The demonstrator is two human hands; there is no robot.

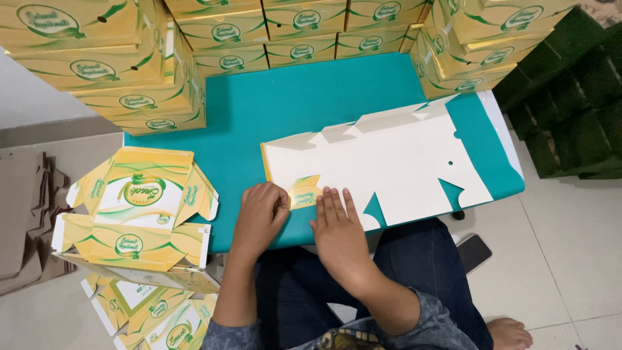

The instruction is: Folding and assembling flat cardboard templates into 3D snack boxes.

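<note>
- Head view: we look down on a teal worktop with a flat, unfolded white carton blank lying across its right half, reaching from the middle to the right edge.
- We see our left hand at the worktop's near edge, its fingers curled and pinching a small yellow flap at the blank's near left corner, folded up so that its printed side shows.
- Our right hand lies flat and relaxed, palm down, fingers pressing the blank's near edge just beside that flap; it grasps nothing.
- Stacks of assembled yellow boxes line the far edge and both far corners of the worktop.
- Off the left edge, folded yellow cartons sit piled, with more blanks beneath them towards the floor.
- Plain brown cardboard sheets lie on the floor further left.
- A dark phone lies on the tiled floor near the right knee, below the worktop's near right corner.
</note>
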